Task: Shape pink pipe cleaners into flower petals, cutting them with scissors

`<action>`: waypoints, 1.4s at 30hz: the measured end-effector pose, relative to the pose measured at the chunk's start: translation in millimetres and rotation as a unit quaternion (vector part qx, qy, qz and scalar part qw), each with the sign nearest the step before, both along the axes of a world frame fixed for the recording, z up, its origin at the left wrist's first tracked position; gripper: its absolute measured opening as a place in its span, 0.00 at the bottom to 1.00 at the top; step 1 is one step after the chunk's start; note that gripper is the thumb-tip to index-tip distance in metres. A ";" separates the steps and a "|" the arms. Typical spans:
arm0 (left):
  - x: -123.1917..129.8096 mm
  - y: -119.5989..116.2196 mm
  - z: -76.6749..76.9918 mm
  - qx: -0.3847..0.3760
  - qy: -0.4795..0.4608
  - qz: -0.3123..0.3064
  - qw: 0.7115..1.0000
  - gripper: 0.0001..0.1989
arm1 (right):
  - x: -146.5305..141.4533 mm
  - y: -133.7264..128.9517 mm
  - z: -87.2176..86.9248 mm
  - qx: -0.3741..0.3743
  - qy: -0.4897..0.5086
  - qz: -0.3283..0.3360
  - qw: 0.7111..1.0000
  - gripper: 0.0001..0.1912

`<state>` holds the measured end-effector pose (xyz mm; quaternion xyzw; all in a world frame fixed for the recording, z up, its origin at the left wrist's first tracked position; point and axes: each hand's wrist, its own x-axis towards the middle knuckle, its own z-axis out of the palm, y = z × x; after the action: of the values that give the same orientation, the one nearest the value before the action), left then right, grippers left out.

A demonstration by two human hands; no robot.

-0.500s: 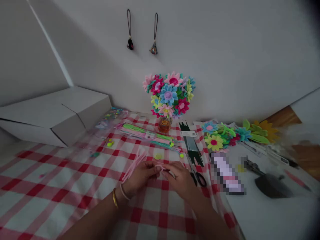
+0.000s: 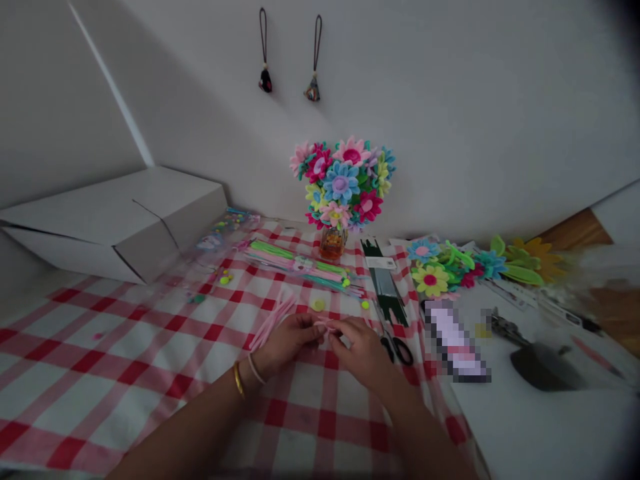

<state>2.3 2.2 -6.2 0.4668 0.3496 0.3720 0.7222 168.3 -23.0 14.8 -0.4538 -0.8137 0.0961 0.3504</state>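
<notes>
Between my two hands is a pink pipe cleaner (image 2: 326, 325), bent into a small shape whose details are hard to make out. My left hand (image 2: 295, 339) pinches it from the left. From the right, the fingers of my right hand (image 2: 357, 345) close on it too. Beside my left hand lies a bunch of loose pink pipe cleaners (image 2: 273, 321). Black-handled scissors (image 2: 400, 349) rest just right of my right hand, partly covered by it. A yellow pom-pom-like disc (image 2: 318, 305) sits on the cloth beyond my fingers.
A vase (image 2: 332, 244) of fuzzy flowers stands at the back, behind packaged pipe cleaners (image 2: 300, 265) and a pack of dark green stems (image 2: 383, 277). At left is a white box (image 2: 120, 213). More fuzzy flowers (image 2: 431, 280), a blurred-out phone (image 2: 456, 341) and a glue gun (image 2: 543, 367) lie right.
My fingers have shifted slightly around the pink pipe cleaner, which both hands still hold. The whole view has tilted a little, moving the scene slightly up and right.
</notes>
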 end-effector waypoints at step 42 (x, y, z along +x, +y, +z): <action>-16.0 9.5 -9.2 -0.040 0.057 -0.079 0.994 0.09 | -3.7 -0.5 1.4 0.023 -0.268 0.060 0.961 0.10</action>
<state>-13.7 11.7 -15.4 0.4842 0.3670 0.2717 0.7464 164.5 -23.5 16.1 -0.4049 -0.9055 -0.0272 0.1240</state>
